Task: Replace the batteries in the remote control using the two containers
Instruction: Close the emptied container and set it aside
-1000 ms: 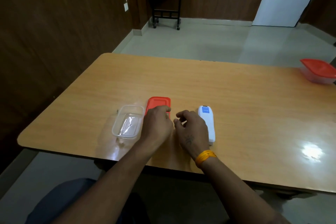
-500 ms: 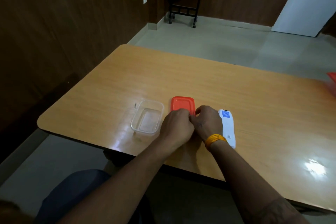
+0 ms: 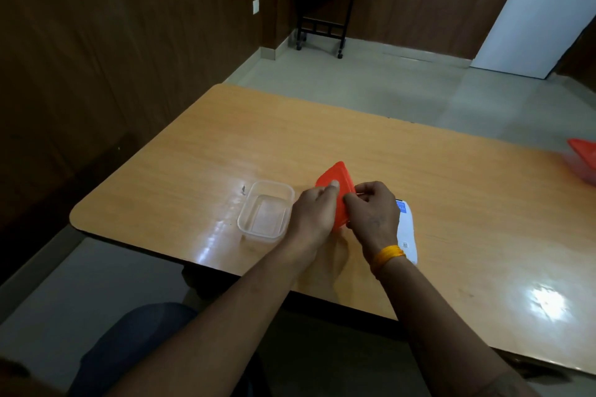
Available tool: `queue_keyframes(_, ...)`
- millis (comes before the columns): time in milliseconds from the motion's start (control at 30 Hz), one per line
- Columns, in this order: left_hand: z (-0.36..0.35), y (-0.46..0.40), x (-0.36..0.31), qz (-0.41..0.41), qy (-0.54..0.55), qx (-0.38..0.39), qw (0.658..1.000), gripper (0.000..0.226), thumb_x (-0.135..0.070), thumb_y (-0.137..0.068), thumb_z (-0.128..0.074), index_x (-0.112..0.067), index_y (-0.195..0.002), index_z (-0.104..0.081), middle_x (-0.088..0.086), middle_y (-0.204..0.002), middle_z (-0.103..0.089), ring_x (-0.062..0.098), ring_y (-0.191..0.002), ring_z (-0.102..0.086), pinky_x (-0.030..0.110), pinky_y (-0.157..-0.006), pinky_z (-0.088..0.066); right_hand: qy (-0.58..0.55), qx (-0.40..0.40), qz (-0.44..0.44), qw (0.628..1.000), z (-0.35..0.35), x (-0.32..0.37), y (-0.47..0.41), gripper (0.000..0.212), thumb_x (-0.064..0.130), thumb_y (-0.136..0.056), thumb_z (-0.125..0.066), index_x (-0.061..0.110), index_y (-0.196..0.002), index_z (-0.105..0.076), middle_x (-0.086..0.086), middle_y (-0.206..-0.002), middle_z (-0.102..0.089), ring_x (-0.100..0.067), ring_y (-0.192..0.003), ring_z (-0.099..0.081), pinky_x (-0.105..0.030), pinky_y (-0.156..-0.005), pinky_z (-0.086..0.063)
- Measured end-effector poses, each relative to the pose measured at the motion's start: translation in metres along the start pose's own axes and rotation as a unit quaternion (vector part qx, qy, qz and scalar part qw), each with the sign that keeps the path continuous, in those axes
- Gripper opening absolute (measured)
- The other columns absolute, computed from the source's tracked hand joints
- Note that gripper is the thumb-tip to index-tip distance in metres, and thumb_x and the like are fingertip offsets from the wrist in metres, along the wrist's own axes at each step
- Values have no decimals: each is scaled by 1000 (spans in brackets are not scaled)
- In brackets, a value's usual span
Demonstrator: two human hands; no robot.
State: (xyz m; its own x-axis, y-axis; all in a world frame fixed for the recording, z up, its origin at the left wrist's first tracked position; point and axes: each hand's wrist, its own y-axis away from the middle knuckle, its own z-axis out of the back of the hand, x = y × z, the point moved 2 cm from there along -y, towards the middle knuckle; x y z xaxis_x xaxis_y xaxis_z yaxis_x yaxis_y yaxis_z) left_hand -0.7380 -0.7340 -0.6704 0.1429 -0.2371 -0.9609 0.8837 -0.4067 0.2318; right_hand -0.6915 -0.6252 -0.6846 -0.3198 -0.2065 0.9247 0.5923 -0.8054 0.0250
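A red lid (image 3: 335, 176) is tilted up off the wooden table (image 3: 451, 190), held between both hands. My left hand (image 3: 314, 214) grips its left edge with the thumb on top. My right hand (image 3: 374, 214) pinches its right edge. To the left stands an open clear plastic container (image 3: 265, 214), which looks empty. A white remote control (image 3: 407, 232) with a blue label lies face down just right of my right hand, partly hidden by the wrist. A second container with a red lid (image 3: 583, 161) sits at the table's far right edge.
The table's near edge runs just below my forearms. A dark wood-panelled wall is on the left. A small black side table (image 3: 322, 10) stands far back by the wall, and a white door (image 3: 541, 10) at the back right.
The red lid lay flat on the table before; both hands have now closed on it and lifted it, tilted. The camera view has shifted to the left.
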Motion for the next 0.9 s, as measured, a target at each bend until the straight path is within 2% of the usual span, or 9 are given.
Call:
queue_keyframes(67,7,-2,-3,23,53,19,998,57,-63,-96,-47,-14,-108,-73,11,-108,-76,31,-101,-73,49,-89,-63,46,-8,83,995,1,7,17,9,30,-86,-72,27,-91,-65,10,-86,-72,-9,-85,-70,-34,-72,-59)
queue_keyframes(100,11,-3,-5,22,72,25,997,55,-61,-100,-47,-13,-110,-73,12,-109,-76,32,-101,-74,50,-89,-64,62,-6,125,990,0,10,25,9,31,-88,-73,28,-91,-65,12,-86,-72,-5,-87,-69,-30,-72,-57)
queue_keyframes(233,32,-10,-7,-19,58,-12,998,28,-30,-106,-56,-12,-95,-74,14,-98,-77,32,-94,-78,46,-84,-66,41,15,225,973,-10,16,45,11,31,-93,-73,25,-102,-69,13,-96,-74,-1,-93,-68,-24,-78,-56)
queue_keyframes(333,49,-15,-7,0,47,-25,999,15,-13,-100,-62,-8,-102,-76,18,-103,-78,34,-89,-78,46,-76,-68,62,-34,255,964,-17,20,47,14,28,-93,-74,22,-105,-70,7,-102,-72,-5,-88,-64,-25,-74,-54)
queue_keyframes(433,68,-12,-11,4,64,-18,998,8,-8,-98,-64,-8,-99,-72,20,-104,-75,33,-80,-77,37,-59,-65,81,-111,172,975,-18,19,39,24,32,-90,-76,21,-109,-65,-1,-110,-62,-17,-89,-62,-33,-74,-49)
queue_keyframes(500,78,-11,-11,2,58,-18,998,7,-8,-98,-64,-8,-96,-70,21,-104,-74,33,-78,-76,36,-58,-63,39,-63,46,996,-22,16,32,30,39,-89,-78,23,-111,-63,0,-108,-63,-20,-93,-64,-36,-77,-55)
queue_keyframes(600,93,-11,-11,-1,2,-5,1000,8,-6,-97,-63,-8,-101,-70,19,-101,-74,29,-72,-75,34,-58,-62,-115,43,-101,987,-32,13,31,31,32,-91,-79,16,-113,-67,-8,-99,-73,-21,-78,-70,-34,-60,-59)
queue_keyframes(733,119,-16,-5,-13,-96,-24,995,8,-9,-92,-68,-8,-99,-73,12,-88,-73,25,-64,-67,33,-59,-58,-68,79,-50,993,-42,12,37,17,30,-95,-75,13,-95,-75,-13,-86,-79,-24,-67,-73,-29,-47,-50)
queue_keyframes(900,139,-22,3,-26,-236,-79,968,12,-17,-89,-79,-9,-80,-78,11,-79,-78,29,-68,-76,36,-63,-64,-4,64,-34,997,-60,10,48,21,34,-89,-82,15,-81,-74,-10,-70,-77,-23,-57,-75,-38,-55,-64)
